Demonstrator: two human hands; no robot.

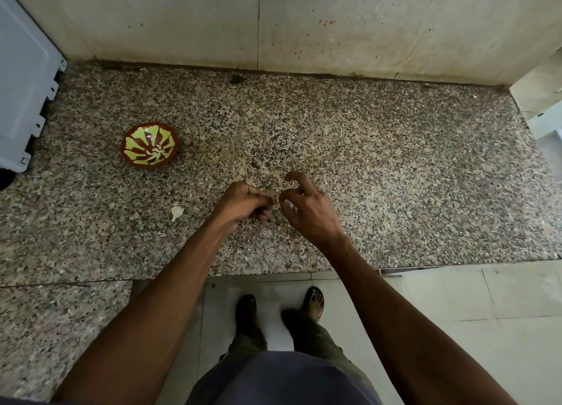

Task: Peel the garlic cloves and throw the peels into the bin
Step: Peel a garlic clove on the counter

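while both hands (pixel 275 202) pinch a clove, counter (pixel 395 176) rightward lies bare.

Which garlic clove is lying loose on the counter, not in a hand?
The pale garlic clove left of the left hand, alone on the speckled granite counter.

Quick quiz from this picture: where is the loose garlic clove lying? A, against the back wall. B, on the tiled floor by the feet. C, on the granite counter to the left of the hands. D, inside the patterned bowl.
C: the pale garlic clove lies on the speckled counter, left of the left hand and nearer the person than the patterned bowl.
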